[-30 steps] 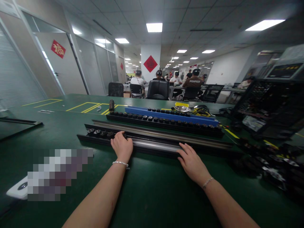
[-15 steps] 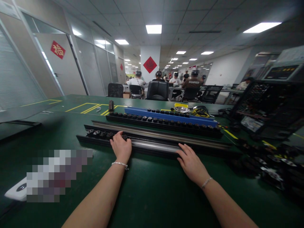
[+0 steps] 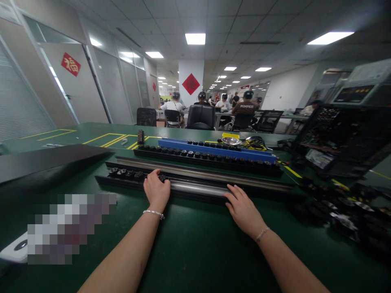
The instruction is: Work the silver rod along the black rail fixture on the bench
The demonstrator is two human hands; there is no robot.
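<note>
While the left hand (image 3: 157,189) bends over black parts (image 3: 130,173), the right hand (image 3: 244,209) touches their metal rail (image 3: 197,188)

Left grip: half-curled; whether on a part, I cannot tell. Right grip: loosely spread. The metal rail lies on the green surface (image 3: 189,248), a blue rail (image 3: 214,149) beyond.

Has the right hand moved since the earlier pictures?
No, not visibly. Against the blue rail, the right hand keeps the same position, at the silver bar; the whole view has just shifted slightly.
</note>
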